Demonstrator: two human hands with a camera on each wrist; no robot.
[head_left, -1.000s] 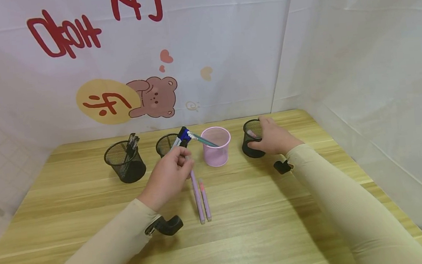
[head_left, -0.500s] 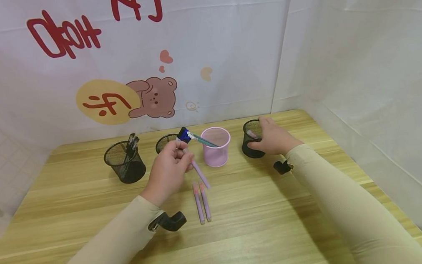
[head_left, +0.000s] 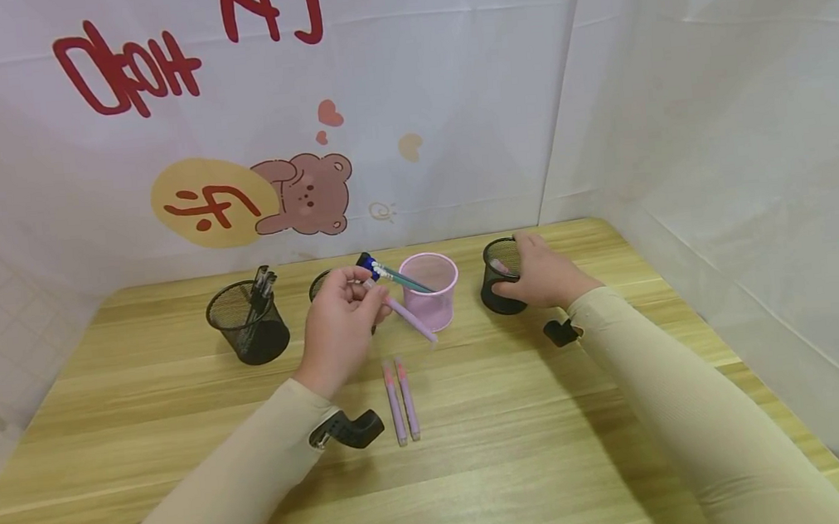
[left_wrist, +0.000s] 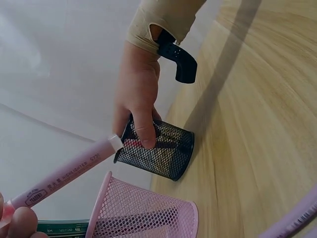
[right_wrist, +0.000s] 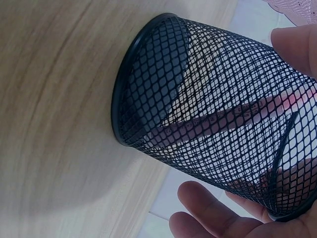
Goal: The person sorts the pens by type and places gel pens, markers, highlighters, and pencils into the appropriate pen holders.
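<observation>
My left hand pinches a lilac highlighter by its pinkish end. It slants down rightward, its free end in front of the pink mesh pen cup. In the left wrist view, printed lettering shows on the highlighter. My right hand grips the rim and side of a black mesh pen cup, thumb on the near side. Through the mesh in the right wrist view, another highlighter leans inside this cup. Two more highlighters, one left and one right, lie side by side on the table.
Green pencils lean in the pink cup. A black mesh cup holding dark pens stands at the left. Another black cup is mostly hidden behind my left hand. A white printed curtain rises behind the wooden table.
My left hand has lifted the highlighter off the table beside the other two, moved it up and rightward, and tilted it toward the right. My right hand stays on the black cup.
</observation>
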